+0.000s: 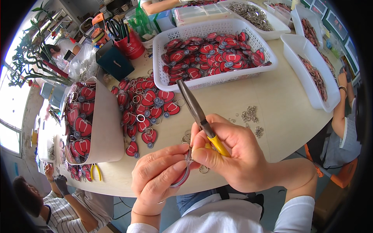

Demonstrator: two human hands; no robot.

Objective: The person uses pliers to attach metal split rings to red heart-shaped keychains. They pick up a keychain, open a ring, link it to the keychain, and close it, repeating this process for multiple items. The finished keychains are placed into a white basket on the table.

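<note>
My left hand [157,173] is closed around a red heart-like keychain tag [181,179] with a grey rim, low over the near table edge. My right hand [243,157] grips long-nose pliers [197,110] with yellow handles, their jaws pointing up and away to the left. Its thumb and fingertips also pinch a small metal piece at the tag's top, where both hands meet. Fingers partly hide that piece. On the table just behind my hands lie some key rings [186,136]. Small metal rings [250,114] sit in little piles to the right.
Finished-looking red tags with rings [149,99] are heaped left of centre. A white bin [107,128] of tags stands at left, a white basket [217,82] of tags at the back. Long white trays [330,97] stand at right. Other people [72,206] sit at both sides.
</note>
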